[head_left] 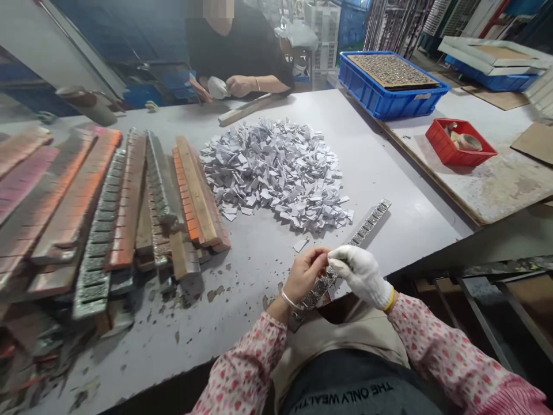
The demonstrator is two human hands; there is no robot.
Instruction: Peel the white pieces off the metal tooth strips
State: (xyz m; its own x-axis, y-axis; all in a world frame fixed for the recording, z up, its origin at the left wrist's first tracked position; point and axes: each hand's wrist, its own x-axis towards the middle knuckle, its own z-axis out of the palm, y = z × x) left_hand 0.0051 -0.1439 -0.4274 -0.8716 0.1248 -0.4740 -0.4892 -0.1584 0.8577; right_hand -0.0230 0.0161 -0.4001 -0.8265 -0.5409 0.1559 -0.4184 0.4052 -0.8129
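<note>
My bare left hand (303,276) and my right hand (360,275), in a white glove with a yellow cuff edge, meet fingertip to fingertip. Both are pinched closed; whatever sits between the fingers is too small to make out. Beneath them a slotted, silver-coated strip (370,223) lies slanting across the table edge, partly hidden by my hands. One loose white chip (299,245) lies just beyond my left hand. Past it rises a big heap of small white flat chips (276,170).
Many slotted wooden bars (125,225), some orange, pink or silver, are stacked at the left. Across the white table (384,173) a co-worker's hands (228,86) work near a wooden bar (246,109). At the right stand a blue crate (389,104) and a red bin (449,153).
</note>
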